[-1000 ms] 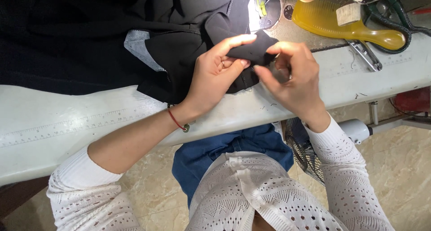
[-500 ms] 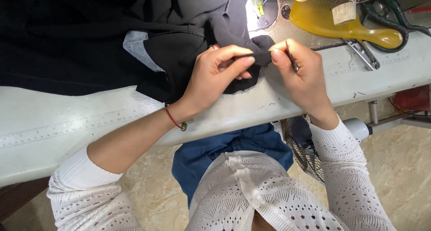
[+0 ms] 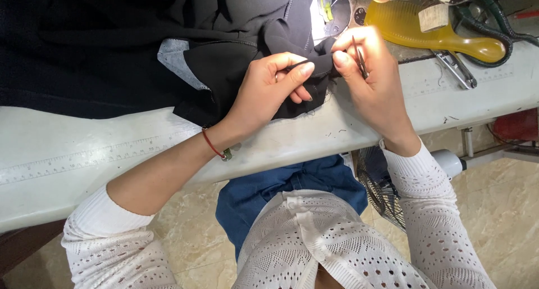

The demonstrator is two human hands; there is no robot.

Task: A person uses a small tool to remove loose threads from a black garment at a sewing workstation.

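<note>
Pinching a fold of black fabric (image 3: 236, 64) between thumb and fingers, the left hand (image 3: 269, 90) rests on the front part of the white worktable (image 3: 84, 148), its fingers closed together on the cloth just beside the right hand (image 3: 370, 76). The right hand grips the same fold from the other side, thumb and forefinger clamped on the cloth, while a thin dark tool (image 3: 359, 56), perhaps small snips or tweezers, lies held against its fingers with the tip pointing up and away from the person. The fabric spreads in a large heap over the left and middle of the table, with a patch of grey lining (image 3: 174, 56) showing among the folds. A red cord bracelet (image 3: 213, 146) circles the left wrist. Beyond the right hand lies a yellow, paddle-shaped plastic piece (image 3: 426, 31), and near it a metal clamp-like part (image 3: 455, 67) rests on the table. Below the table edge, a small fan (image 3: 382, 188) stands by the person's knee, over a marbled tile floor (image 3: 505, 210).
</note>
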